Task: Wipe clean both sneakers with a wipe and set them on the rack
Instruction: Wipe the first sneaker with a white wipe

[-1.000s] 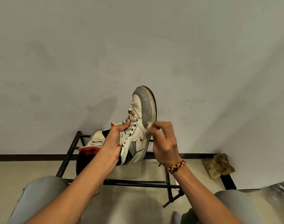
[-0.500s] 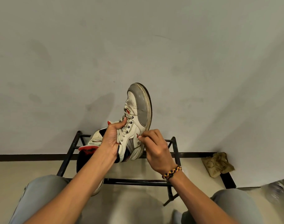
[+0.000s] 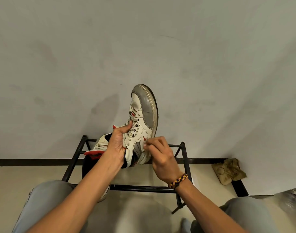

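On the left, a second sneaker (image 3: 100, 148) is seen lying on the black metal rack (image 3: 73, 158) toward its left end, partly hidden behind the left hand (image 3: 117, 143). That hand is clenched round the laced upper of the raised high-top sneaker (image 3: 143, 118), whose long axis is held nearly upright, toe to the wall. The wipe (image 3: 144, 143), barely visible, is pinched by the right hand (image 3: 160, 155) against the sneaker's right side, lower toward the heel than a second ago.
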